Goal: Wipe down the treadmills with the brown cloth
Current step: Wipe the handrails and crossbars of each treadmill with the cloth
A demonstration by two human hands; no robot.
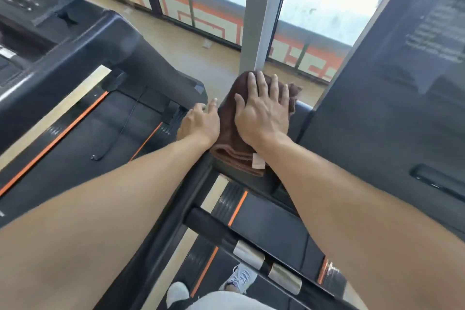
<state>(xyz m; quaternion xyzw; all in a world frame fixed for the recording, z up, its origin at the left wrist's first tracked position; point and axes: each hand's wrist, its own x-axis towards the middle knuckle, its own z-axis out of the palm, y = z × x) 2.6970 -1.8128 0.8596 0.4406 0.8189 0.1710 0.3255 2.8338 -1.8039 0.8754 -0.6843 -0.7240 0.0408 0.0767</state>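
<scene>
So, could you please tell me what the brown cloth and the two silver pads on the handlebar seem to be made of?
The brown cloth looks like soft terry or microfibre: matte, fuzzy pile, thick folds, and a pale sewn-in tag. The silver pads look like brushed or polished metal, given their smooth sheen against the matte black handlebar, though metallised plastic is possible.

Right hand (263, 118) on cloth (232, 141) (atop treadmill (392, 113)), left hand (200, 124) beside
</scene>
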